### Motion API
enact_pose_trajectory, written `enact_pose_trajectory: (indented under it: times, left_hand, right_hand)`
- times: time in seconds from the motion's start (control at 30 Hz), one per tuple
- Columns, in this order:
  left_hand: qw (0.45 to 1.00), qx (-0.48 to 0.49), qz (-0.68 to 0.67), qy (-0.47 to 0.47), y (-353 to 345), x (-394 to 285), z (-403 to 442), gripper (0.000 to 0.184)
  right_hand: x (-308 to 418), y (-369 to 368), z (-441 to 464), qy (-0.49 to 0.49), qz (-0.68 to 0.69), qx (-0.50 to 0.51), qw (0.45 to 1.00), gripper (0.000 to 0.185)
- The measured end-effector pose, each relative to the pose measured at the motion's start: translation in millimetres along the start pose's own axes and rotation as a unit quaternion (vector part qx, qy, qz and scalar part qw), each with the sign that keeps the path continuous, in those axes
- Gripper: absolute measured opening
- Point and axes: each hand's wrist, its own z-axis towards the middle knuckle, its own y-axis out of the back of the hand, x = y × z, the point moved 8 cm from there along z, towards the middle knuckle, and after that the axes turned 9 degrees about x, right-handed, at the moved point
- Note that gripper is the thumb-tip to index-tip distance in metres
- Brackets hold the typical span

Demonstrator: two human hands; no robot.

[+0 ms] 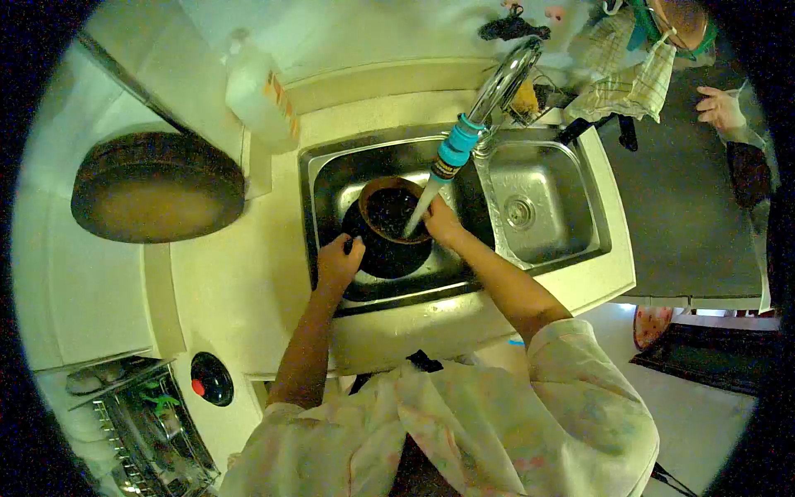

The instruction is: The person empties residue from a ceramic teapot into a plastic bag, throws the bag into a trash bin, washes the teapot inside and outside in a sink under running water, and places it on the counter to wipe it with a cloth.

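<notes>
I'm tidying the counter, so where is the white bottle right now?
In the head view, the white bottle stands upper left, just past the far left corner of the sink, left of the faucet.

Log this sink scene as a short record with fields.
Left hand: gripping edge of dark round vessel
Right hand: at rim of brown-rimmed bowl
Location: larger basin
Water: running from teal-fitted tap into the bowl
Smaller basin: drain visible
Behind sink, left: white bottle
Bowl contents: too dark to identify
</notes>
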Motion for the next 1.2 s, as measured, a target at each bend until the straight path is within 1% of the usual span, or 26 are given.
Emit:
enact_pose_trajectory:
  times: [0.07, 0.13, 0.17, 0.2, 0.23, 0.27, 0.3, 0.4, 0.47, 0.57, 0.63, 0.67, 0.7, 0.73, 0.77, 0.8, 0.83, 0.87, 0.97, 1.07, 1.13, 1.17, 1.2]
  left_hand:
    - [1.0, 0.014, -0.017, 0.022, -2, 4, 0, 0.044]
    - [0.998, 0.039, -0.016, 0.037, 4, -8, -1, 0.046]
    - [0.997, 0.052, -0.016, 0.048, 5, -10, -5, 0.046]
    - [0.998, 0.042, -0.008, 0.04, 6, -9, -7, 0.048]
    - [0.999, 0.029, -0.002, 0.031, 6, -7, -7, 0.05]
    - [1.0, 0.016, 0.002, 0.022, 5, -5, -6, 0.053]
    - [0.999, 0.032, -0.004, 0.027, 1, -1, -5, 0.056]
    - [0.997, 0.074, -0.015, 0.031, -3, 1, -4, 0.065]
    - [0.996, 0.089, -0.014, 0.014, 3, -9, -4, 0.07]
    - [0.994, 0.083, 0.058, 0.037, 8, -20, -9, 0.07]
    - [0.992, 0.087, 0.078, 0.037, 5, -18, -9, 0.069]
    - [0.992, 0.085, 0.088, 0.036, 5, -19, -7, 0.069]
    - [0.992, 0.087, 0.077, 0.04, 6, -19, -7, 0.069]
    - [0.993, 0.091, 0.066, 0.044, 7, -21, -8, 0.068]
    - [0.993, 0.093, 0.056, 0.048, 8, -22, -8, 0.068]
    - [0.994, 0.086, 0.058, 0.043, 9, -23, -6, 0.068]
    - [0.994, 0.079, 0.061, 0.038, 11, -23, -5, 0.068]
    - [0.995, 0.072, 0.063, 0.035, 11, -23, -5, 0.068]
    - [0.999, 0.019, 0.028, 0.015, 6, -10, -5, 0.067]
    - [0.999, 0.027, 0.031, -0.018, 0, 0, -2, 0.062]
    - [0.998, 0.058, 0.02, 0.024, 19, -31, -7, 0.057]
    - [0.996, 0.078, 0.015, 0.05, 32, -47, -18, 0.054]
    - [0.996, 0.058, -0.056, 0.025, 46, -61, -23, 0.048]
  right_hand:
    - [-45, -14, 41, -0.003, 0.011, -0.005, 1.0, 0.049]
    - [-73, -29, 64, 0.024, -0.083, -0.016, 0.996, 0.041]
    - [-55, -23, 55, -0.008, -0.112, 0.013, 0.994, 0.041]
    - [-31, -13, 44, -0.038, -0.143, 0.044, 0.988, 0.041]
    - [7, 5, 30, 0.004, -0.105, 0.044, 0.993, 0.04]
    - [-11, 0, 38, -0.054, -0.167, 0.077, 0.981, 0.039]
    - [-25, -2, 44, -0.112, -0.229, 0.108, 0.961, 0.037]
    - [-35, -1, 42, -0.091, -0.157, 0.062, 0.981, 0.035]
    - [-31, 1, 36, -0.037, -0.166, 0.027, 0.985, 0.036]
    - [-25, 15, 26, 0.006, -0.175, -0.082, 0.981, 0.042]
    - [-35, 32, 25, 0.079, -0.166, -0.217, 0.959, 0.058]
    - [-52, 40, 26, 0.051, -0.111, -0.264, 0.957, 0.063]
    - [-82, 34, 38, -0.055, 0.001, -0.197, 0.979, 0.062]
    - [-111, 21, 47, -0.16, 0.113, -0.124, 0.973, 0.062]
    - [-130, 4, 50, -0.26, 0.221, -0.047, 0.939, 0.061]
    - [-86, -3, 43, -0.16, 0.381, 0.001, 0.911, 0.051]
    - [-74, -14, 44, -0.141, 0.442, 0.013, 0.886, 0.051]
    - [-75, -23, 50, -0.136, 0.475, 0.011, 0.869, 0.052]
    - [-95, -35, 68, -0.152, 0.47, -0.043, 0.868, 0.054]
    - [-105, -30, 62, -0.145, 0.443, -0.071, 0.882, 0.057]
    - [-105, -22, 46, -0.154, 0.408, -0.076, 0.896, 0.058]
    - [-99, -16, 33, -0.172, 0.384, -0.073, 0.904, 0.059]
    - [-51, 13, 1, -0.225, 0.327, -0.042, 0.917, 0.056]
